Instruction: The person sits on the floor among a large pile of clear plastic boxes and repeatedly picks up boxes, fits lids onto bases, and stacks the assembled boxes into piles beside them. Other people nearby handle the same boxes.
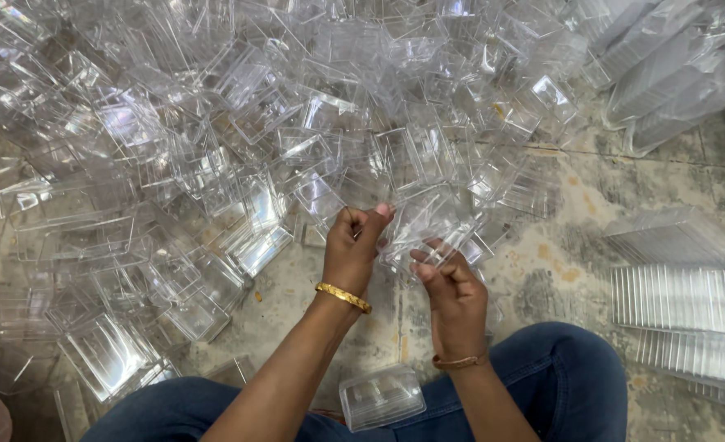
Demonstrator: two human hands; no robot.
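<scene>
Head view is showing us both hands gripping one clear plastic box (pixel 428 233) at the centre: our left hand (pixel 352 250) is pinching its 9 o'clock edge, our right hand (pixel 452 286) its 6 o'clock edge. We are judging it light, stiff, slippery and crackable, best held by the rims, above the heap of boxes (pixel 239 139) at 12 o'clock.

Bare-armed person in blue jeans (pixel 559 368), a gold bangle (pixel 343 297) on the left wrist, a thinner band (pixel 459 361) on the right.
</scene>
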